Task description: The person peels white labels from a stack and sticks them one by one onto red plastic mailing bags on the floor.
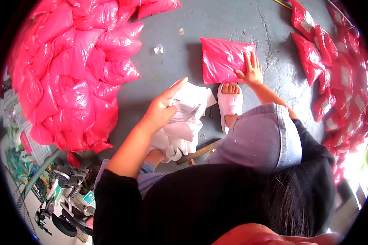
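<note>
My right hand (251, 70) lies flat on the right side of a pink plastic mailing bag (221, 59), fingers spread. The bag rests on the floor just ahead of my sandal (229, 104). My left hand (161, 108) is at a bunch of white printed paper labels (186, 107), thumb over the paper and index finger stretched along its edge. The other fingers are hidden under the hand. Below it the labels trail in a loose, curling heap between my legs.
A tall heap of filled pink bags (75, 81) stands on the left. More pink bags with white labels (341, 81) are piled on the right. A wooden stool leg (200, 152) shows beneath me. A motorbike (69, 204) stands at the lower left. Scraps (158, 50) dot the grey floor.
</note>
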A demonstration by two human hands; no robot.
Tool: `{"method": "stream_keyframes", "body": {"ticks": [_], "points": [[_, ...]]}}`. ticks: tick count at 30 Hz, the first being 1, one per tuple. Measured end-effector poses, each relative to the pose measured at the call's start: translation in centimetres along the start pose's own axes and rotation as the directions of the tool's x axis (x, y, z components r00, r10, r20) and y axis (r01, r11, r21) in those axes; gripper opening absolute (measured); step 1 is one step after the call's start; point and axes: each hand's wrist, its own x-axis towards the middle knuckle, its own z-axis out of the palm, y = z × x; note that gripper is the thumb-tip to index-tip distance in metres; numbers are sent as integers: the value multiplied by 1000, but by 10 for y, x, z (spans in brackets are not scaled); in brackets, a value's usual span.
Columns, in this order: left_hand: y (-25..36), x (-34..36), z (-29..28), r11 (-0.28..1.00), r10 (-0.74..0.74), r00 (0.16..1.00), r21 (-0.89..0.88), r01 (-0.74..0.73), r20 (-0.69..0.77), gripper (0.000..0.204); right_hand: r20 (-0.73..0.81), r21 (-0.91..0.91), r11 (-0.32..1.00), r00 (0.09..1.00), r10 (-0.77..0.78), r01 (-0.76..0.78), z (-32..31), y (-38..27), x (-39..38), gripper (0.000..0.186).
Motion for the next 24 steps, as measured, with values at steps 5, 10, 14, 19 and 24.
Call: {"method": "stream_keyframes", "body": {"ticks": [5, 10, 14, 19, 24], "points": [[-19, 37, 27, 959, 67, 994, -270, -87, -84, 83, -173, 379, 922, 974, 148, -73, 31, 45, 13, 83], [-30, 41, 28, 911, 57, 987, -397, -113, -149, 87, -95, 756, 647, 994, -48, 104, -77, -29, 19, 49], [-24, 49, 33, 895, 87, 990, -429, -127, -112, 85, 89, 949, 291, 783, -616, 121, -127, -87, 1, 36], [-26, 56, 35, 916, 14, 997, -398, -45, -80, 69, 423, 879, 427, 761, -493, -212, -137, -115, -9, 22], [-50, 75, 35, 986, -145, 980, -96, 133, -133, 36, 278, 873, 483, 877, -391, -61, -123, -99, -12, 15]]}}
